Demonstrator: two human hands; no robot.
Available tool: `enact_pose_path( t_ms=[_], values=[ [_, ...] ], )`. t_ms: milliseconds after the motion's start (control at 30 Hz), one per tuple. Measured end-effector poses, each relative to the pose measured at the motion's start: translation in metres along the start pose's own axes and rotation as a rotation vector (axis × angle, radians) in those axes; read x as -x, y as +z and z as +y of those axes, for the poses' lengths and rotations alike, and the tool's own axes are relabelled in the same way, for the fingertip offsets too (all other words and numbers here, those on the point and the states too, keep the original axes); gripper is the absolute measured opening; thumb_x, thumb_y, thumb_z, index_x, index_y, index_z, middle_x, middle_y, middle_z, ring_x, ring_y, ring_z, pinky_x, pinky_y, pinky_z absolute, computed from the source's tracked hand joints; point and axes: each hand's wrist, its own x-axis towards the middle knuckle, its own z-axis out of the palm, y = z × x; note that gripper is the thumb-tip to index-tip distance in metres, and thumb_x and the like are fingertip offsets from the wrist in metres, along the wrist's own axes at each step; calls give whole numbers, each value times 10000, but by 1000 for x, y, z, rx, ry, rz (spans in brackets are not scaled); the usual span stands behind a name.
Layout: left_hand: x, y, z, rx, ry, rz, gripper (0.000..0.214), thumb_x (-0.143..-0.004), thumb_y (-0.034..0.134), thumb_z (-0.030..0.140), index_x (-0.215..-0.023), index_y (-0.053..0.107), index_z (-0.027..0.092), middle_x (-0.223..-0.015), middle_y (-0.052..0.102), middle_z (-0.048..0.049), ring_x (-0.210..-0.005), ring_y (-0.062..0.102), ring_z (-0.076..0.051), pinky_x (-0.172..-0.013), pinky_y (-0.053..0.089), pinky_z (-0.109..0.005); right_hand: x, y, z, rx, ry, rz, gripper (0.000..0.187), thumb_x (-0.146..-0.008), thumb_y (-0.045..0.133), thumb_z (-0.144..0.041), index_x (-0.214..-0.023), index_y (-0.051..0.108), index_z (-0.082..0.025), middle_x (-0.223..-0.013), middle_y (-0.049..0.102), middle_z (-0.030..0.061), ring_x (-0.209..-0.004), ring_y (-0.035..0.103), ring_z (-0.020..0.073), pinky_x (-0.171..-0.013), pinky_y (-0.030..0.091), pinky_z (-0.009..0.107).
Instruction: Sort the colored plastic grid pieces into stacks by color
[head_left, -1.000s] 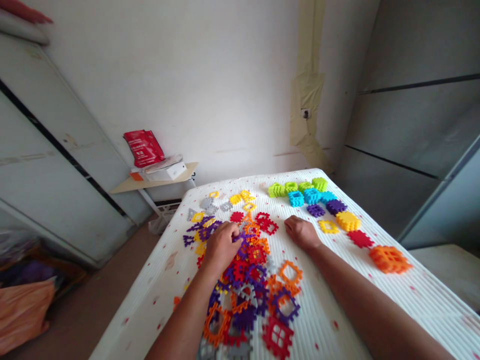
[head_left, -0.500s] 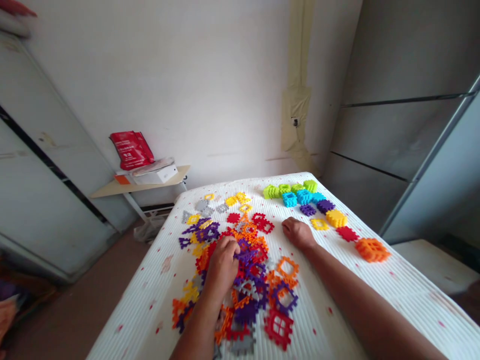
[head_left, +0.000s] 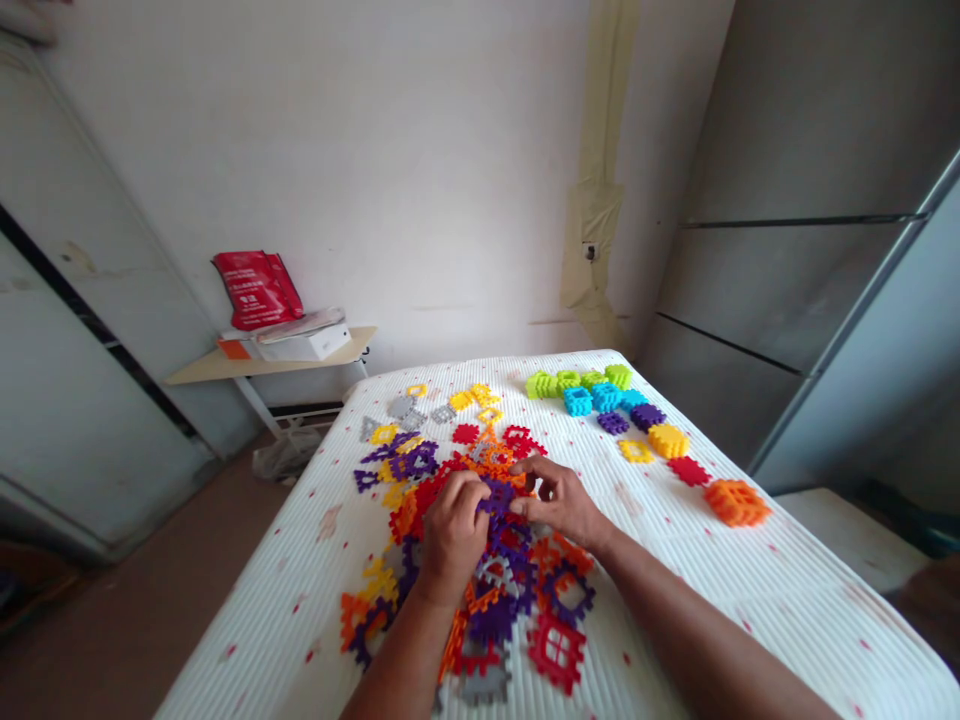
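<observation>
Over the middle of a heap of plastic interlocking pieces, my left hand is closed, its fingertips on the edge of a purple interlocking piece. Just right of that piece is my right hand, thumb and index finger apart and nothing visible between them. Red, orange, purple, yellow and grey pieces lie loosely overlapped around both hands. A red window-shaped piece lies nearer to me, below a purple frame piece. My hands hide part of the heap.
Along the right of the bed-like white surface stand sorted stacks: green, light blue, purple, yellow, red and orange. A small table with a red bag stands at the left wall.
My right hand has moved left from beside the sorted stacks to the heap, and its fingers have spread. My left hand has stayed over the heap, shifting slightly right.
</observation>
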Motion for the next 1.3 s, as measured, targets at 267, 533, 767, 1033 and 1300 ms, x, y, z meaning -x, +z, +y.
enact_pose_path(
  t_ms=[267,533,767,1033,1300],
  values=[
    [4,9,0,-30,81,-3,281,-700,444,-13,-807,564,219,-881,596,-48,-864,605,-166,-801,500,-294,4,-1,-4,-64,-36,-103,440,-629,737,-401,-1000,635,-189,-843,617,-2,-668,506,97,-584,413,210],
    [-5,4,-5,-34,132,127,279,-796,508,92,-1034,571,224,-1026,589,-72,-948,593,-175,-863,494,-309,-8,-66,29,249,-16,-57,378,-667,692,-276,-1032,643,-192,-906,640,19,-690,541,103,-614,433,212],
    [-4,2,-10,-14,137,154,218,-799,522,104,-967,591,224,-981,589,-61,-913,591,-163,-856,491,-307,-12,-107,76,745,102,-17,350,-687,625,-167,-1034,644,-205,-1110,636,49,-927,603,171,-802,454,260],
    [-5,-2,-11,-18,130,187,185,-795,538,98,-933,603,202,-982,587,-62,-911,590,-157,-861,486,-292,-11,-90,66,984,344,264,202,-817,480,-193,-967,615,-194,-1010,658,73,-877,621,170,-713,442,249],
    [-7,-4,-10,-22,145,230,157,-789,557,96,-909,611,183,-958,601,-55,-882,599,-143,-839,490,-267,-20,-57,64,1110,462,307,429,-745,560,-542,-963,552,-173,-959,614,87,-893,595,224,-644,419,276]
  ],
)
